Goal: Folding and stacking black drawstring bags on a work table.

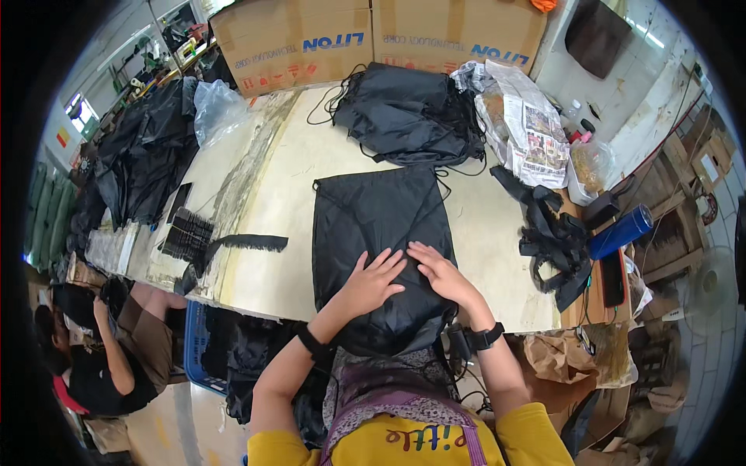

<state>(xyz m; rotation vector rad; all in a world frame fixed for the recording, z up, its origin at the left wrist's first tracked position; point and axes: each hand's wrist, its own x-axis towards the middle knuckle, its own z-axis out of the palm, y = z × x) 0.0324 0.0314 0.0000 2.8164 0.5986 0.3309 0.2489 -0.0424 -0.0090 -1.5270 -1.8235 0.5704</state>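
Note:
A black drawstring bag (373, 210) lies spread on the pale table in front of me, its lower end hanging over the near edge against my apron. Thin cords show at its upper corners. My left hand (374, 281) rests on the bag's middle with fingers stretched out. Beside it, my right hand (443, 273) presses lightly on the fabric, fingers extended toward the left hand. Neither hand grips anything. Beyond the bag sits a pile of similar black bags (408, 113) with loose cords.
Black fabric strips (553, 241) lie to the right near a blue cylinder (620, 233) and a phone (613, 279). Newspaper (536, 128) is at the far right, cardboard boxes (295, 46) at the back. Black cloth (148, 147) heaps at left; a person (101, 349) sits lower left, near a blue crate (196, 346).

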